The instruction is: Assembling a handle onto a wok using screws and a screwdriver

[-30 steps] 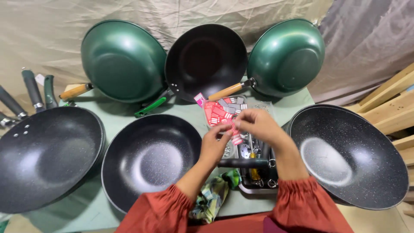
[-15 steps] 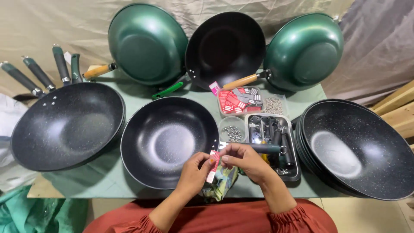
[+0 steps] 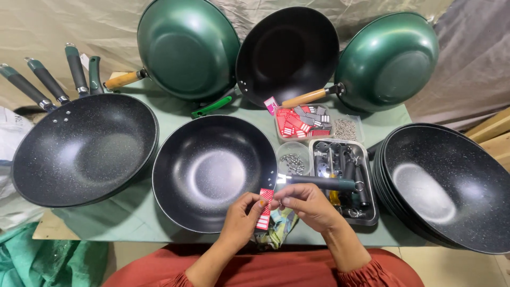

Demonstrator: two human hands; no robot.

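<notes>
Both hands at the table's near edge, over the near rim of the middle wok (image 3: 212,172). Left hand (image 3: 241,220) pinched shut on the red tag (image 3: 264,210), thumb + fingers on its lower half, tag upright. Right hand (image 3: 305,204) closed at the tag's top end, fingertips together on smth small there, prob a loop or ring, can't confirm.

The wok's handle (image 3: 319,183) pts right, across the metal tray (image 3: 345,180) of parts. To do this bit well imo: keep left pinch low on the tag so the top stays free, work the top end w/ right fingertips only, stay close to the handle end so nothing has to stretch. Keep wrists off the rim, wok could rock.

Can't see:
- what the right fingertips hold, too small
- tag's hole or string, covered by fingers
- patterned cloth (image 3: 279,226) under the hands, mostly hidden
- tray contents: dark handles + bits, jumbled
- small round tub (image 3: 294,159) by the tray, looks like metal rings, blurry
- right wok stack (image 3: 446,186) cut off at frame edge
- left wok (image 3: 85,149) handles run out of frame
</notes>
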